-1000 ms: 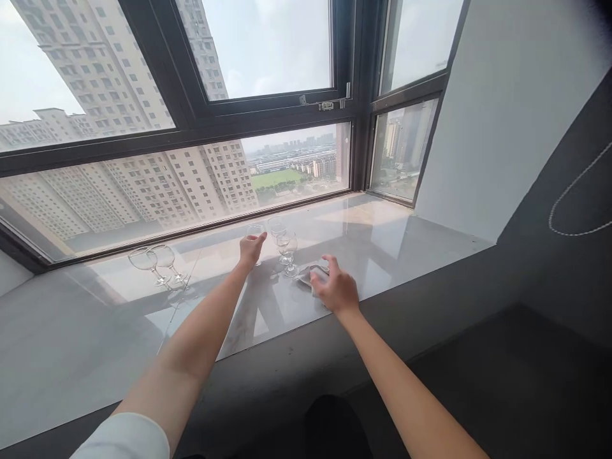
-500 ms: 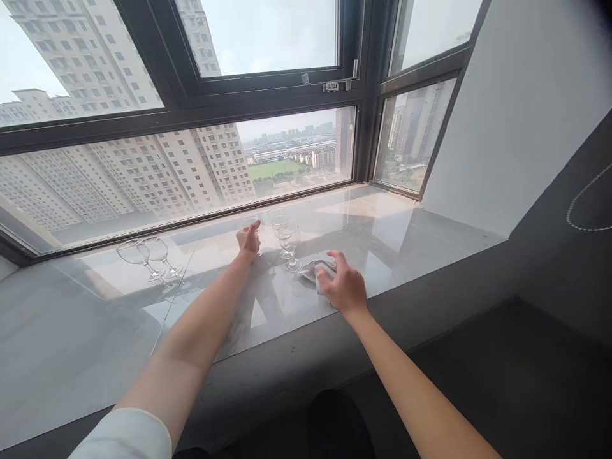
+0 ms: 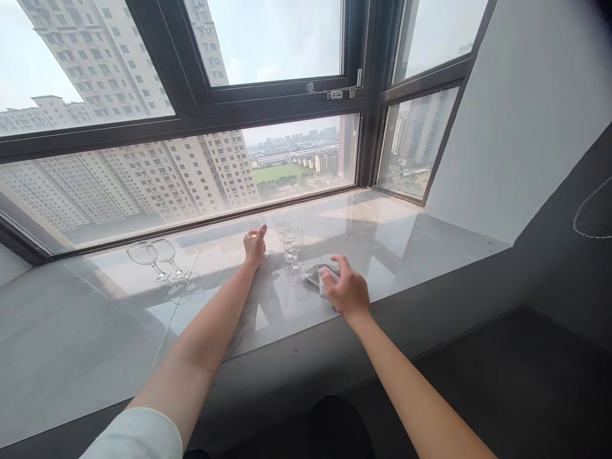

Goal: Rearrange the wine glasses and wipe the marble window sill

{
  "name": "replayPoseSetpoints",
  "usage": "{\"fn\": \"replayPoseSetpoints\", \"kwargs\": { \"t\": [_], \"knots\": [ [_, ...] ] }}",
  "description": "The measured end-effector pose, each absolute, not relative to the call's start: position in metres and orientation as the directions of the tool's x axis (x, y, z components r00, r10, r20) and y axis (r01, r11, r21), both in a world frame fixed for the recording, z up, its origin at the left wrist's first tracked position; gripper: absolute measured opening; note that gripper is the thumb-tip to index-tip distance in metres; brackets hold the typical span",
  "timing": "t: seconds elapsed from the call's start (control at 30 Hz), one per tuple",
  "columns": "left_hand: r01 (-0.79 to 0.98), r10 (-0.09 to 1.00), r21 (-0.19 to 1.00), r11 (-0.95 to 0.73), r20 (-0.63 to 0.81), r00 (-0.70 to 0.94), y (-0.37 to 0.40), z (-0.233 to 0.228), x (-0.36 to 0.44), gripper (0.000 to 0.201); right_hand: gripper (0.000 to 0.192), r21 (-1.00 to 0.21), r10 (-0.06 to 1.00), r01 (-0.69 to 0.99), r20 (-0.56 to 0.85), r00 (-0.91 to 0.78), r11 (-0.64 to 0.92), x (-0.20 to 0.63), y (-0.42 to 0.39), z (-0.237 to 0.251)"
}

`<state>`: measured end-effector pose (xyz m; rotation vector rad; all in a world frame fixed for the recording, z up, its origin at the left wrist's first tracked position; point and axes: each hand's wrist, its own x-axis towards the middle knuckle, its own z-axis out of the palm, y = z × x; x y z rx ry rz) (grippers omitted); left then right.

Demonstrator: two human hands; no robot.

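Since a moment ago your left hand (image 3: 254,245) has closed around the glass (image 3: 254,228) on the counter (image 3: 95,331). Your right hand (image 3: 348,290) presses a grey cloth (image 3: 319,275), just beside two more glasses (image 3: 289,241).

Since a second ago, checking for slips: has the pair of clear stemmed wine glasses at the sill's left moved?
No. The pair of glasses remains beside the sill's seam line; only the camera shifted.

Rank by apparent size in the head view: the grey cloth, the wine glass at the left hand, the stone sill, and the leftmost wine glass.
1. stone sill
2. grey cloth, partly under the right hand
3. leftmost wine glass and the wine glass at the left hand: unsure, the second is partly hidden.
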<state>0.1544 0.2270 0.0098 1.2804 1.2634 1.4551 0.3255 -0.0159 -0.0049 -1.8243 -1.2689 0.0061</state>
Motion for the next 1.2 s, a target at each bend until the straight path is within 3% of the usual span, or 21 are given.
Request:
{"fn": "replayPoseSetpoints", "kwargs": {
  "t": [0.2,0.33,0.43,0.63,0.87,1.0,1.2],
  "knots": [
    [0.137,0.979,0.971,-0.195,0.202,-0.039,0.239,0.012,0.151,0.048,0.04,-0.652,0.751,0.751,0.442,0.491,-0.107,0.326,-0.015,-0.005],
    [0.202,0.963,0.951,-0.235,0.256,-0.082,0.238,0.013,0.149,0.054,0.038,-0.65,0.731,0.751,0.458,0.506,-0.113,0.326,-0.015,-0.006],
    [0.363,0.936,0.899,-0.244,0.317,-0.155,0.232,0.009,0.149,0.058,0.038,-0.644,0.73,0.756,0.46,0.504,-0.116,0.326,-0.015,-0.007],
    [0.748,0.95,0.662,-0.054,0.265,-0.166,0.223,0.009,0.14,0.022,0.037,-0.647,0.715,0.751,0.463,0.524,-0.132,0.326,-0.014,-0.007],
    [0.934,0.998,0.356,-0.019,0.057,-0.001,0.215,0.03,0.117,0.055,0.034,-0.649,0.713,0.745,0.449,0.539,-0.154,0.326,-0.013,-0.007],
    [0.98,0.99,0.164,-0.109,0.112,0.091,0.2,0.039,0.085,0.075,0.033,-0.644,0.727,0.747,0.432,0.534,-0.166,0.326,-0.013,-0.005],
    [0.98,0.977,-0.144,-0.135,0.148,0.156,0.175,0.052,-0.014,0.063,0.036,-0.634,0.732,0.746,0.406,0.547,-0.205,0.327,-0.013,-0.007]
  ]
}}
